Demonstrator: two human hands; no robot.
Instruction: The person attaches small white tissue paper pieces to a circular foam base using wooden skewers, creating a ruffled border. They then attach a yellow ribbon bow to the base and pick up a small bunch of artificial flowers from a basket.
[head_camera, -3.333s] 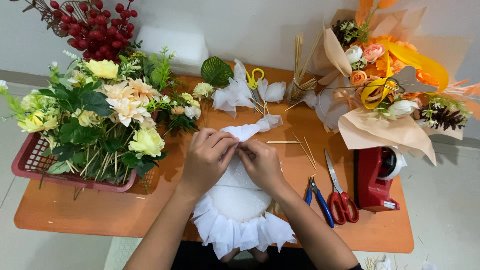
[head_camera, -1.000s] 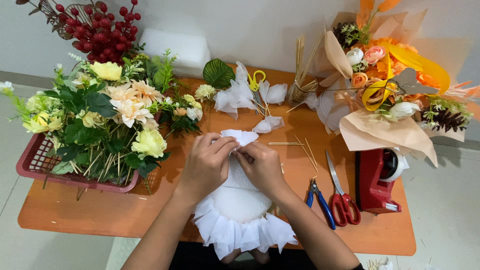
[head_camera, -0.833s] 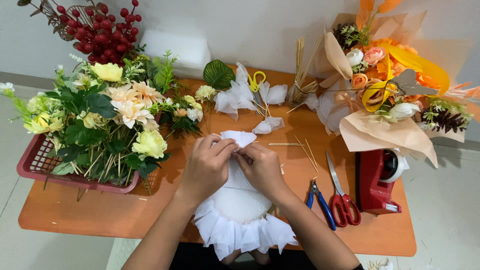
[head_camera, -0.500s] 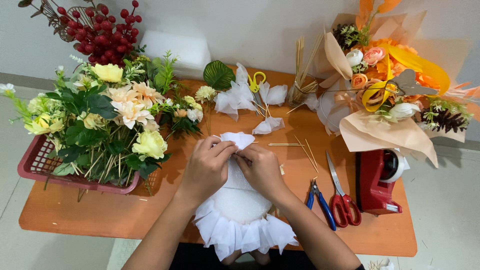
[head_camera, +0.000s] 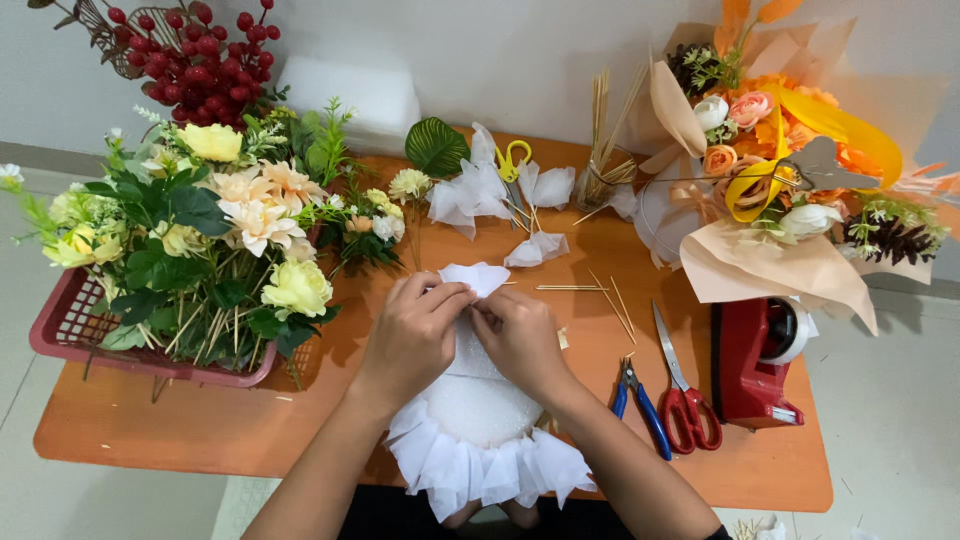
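Left hand (head_camera: 412, 335) and right hand (head_camera: 520, 340) each pinch the white tissue piece (head_camera: 475, 277); grip clenched.

Bare table (head_camera: 150, 440) was seen at the near left corner and along the front right edge. The left side was blocked by the red basket (head_camera: 75, 335) w/ flowers (head_camera: 230, 230). On the right, passage was narrowed by the blue pliers (head_camera: 640, 405), red scissors (head_camera: 685, 395) and red tape dispenser (head_camera: 750, 365). The far edge was crowded by the wrapped bouquet (head_camera: 780, 200), stick holder (head_camera: 600, 180) and tissue pieces (head_camera: 470, 195). A small open strip was left btwn the loose sticks (head_camera: 600, 295) and the tissue.
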